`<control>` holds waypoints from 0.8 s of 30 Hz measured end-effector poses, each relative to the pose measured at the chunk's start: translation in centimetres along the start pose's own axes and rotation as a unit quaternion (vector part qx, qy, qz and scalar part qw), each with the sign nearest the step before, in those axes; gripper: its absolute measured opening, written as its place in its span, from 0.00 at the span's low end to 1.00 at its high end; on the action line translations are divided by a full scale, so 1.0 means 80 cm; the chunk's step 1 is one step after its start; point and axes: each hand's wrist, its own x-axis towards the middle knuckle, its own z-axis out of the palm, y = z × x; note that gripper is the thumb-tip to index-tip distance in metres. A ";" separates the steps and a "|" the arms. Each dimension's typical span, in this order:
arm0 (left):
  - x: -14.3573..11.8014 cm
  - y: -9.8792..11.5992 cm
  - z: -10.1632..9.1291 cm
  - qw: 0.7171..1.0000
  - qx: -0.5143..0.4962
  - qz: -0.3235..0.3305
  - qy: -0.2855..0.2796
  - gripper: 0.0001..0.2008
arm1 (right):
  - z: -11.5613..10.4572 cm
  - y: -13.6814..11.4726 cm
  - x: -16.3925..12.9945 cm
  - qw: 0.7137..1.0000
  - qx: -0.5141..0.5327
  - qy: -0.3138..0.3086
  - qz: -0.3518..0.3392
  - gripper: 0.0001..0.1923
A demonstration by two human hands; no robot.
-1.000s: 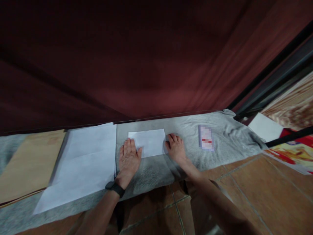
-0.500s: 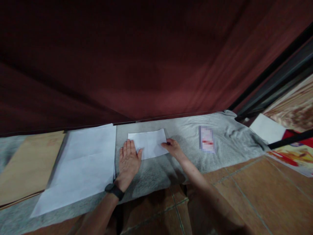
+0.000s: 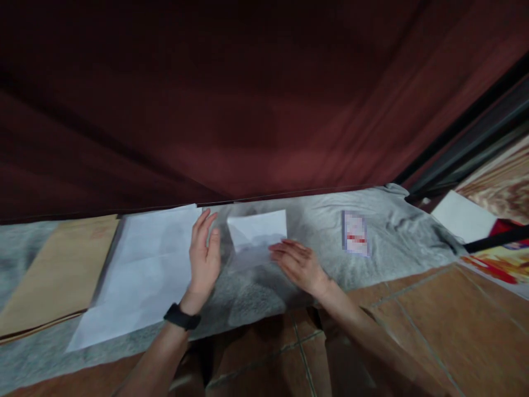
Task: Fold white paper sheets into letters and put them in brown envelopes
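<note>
A small white sheet of paper (image 3: pixel 259 227) lies on the grey cloth in front of me, its lower part shaded and blurred. My left hand (image 3: pixel 205 259), wearing a black watch at the wrist, is lifted just left of the sheet with its fingers apart and nothing in it. Over the sheet's lower right corner, my right hand (image 3: pixel 301 266) has its fingers stretched out and slightly smeared by motion. Whether its fingertips touch the paper is hard to see.
Left of my hands lie large white sheets (image 3: pixel 142 270), then brown envelopes or folders (image 3: pixel 61 264). A blurred-out small card or packet (image 3: pixel 356 234) rests on the grey cloth (image 3: pixel 318 220) to the right. A dark red curtain (image 3: pixel 248 110) hangs behind; brown floor tiles (image 3: pixel 421 314) lie in front.
My left hand has come up off the sheet and moved left. My right hand has gone from pinching the sheet's right edge to stretched fingers. The sheet looks lifted or bent.
</note>
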 end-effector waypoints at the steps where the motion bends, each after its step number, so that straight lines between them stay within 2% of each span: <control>1: -0.001 0.000 0.001 1.000 -0.010 -0.008 -0.016 0.20 | 0.006 -0.003 -0.004 0.999 -0.007 -0.033 -0.003 0.15; 4: -0.014 0.001 0.009 0.993 -0.043 -0.011 -0.108 0.19 | 0.020 -0.008 -0.015 0.995 -0.005 -0.096 -0.012 0.14; 6: -0.028 0.004 0.018 0.981 -0.049 0.023 -0.189 0.19 | 0.023 -0.009 -0.022 0.993 0.016 -0.111 -0.024 0.14; 8: -0.043 0.008 0.029 0.958 -0.035 0.074 -0.277 0.20 | 0.024 -0.007 -0.027 0.991 0.043 -0.125 -0.034 0.15; 10: -0.058 0.010 0.039 0.928 -0.004 0.115 -0.356 0.22 | 0.024 -0.004 -0.030 0.985 0.059 -0.155 -0.044 0.22; 12: -0.069 0.008 0.048 0.900 0.034 0.140 -0.410 0.23 | 0.025 -0.002 -0.032 0.978 0.057 -0.192 -0.052 0.29; 15: -0.076 0.001 0.058 0.874 0.086 0.168 -0.448 0.24 | 0.033 -0.004 -0.035 0.973 0.043 -0.221 -0.051 0.31; 17: -0.074 -0.005 0.063 0.866 0.109 0.177 -0.455 0.24 | 0.040 -0.006 -0.038 0.972 0.031 -0.227 -0.048 0.30; 20: -0.065 -0.014 0.069 0.862 0.148 0.185 -0.448 0.25 | 0.048 -0.007 -0.045 0.971 0.013 -0.234 -0.055 0.28; 24: -0.051 -0.030 0.074 0.870 0.208 0.184 -0.408 0.25 | 0.051 -0.003 -0.052 0.967 0.018 -0.244 -0.065 0.28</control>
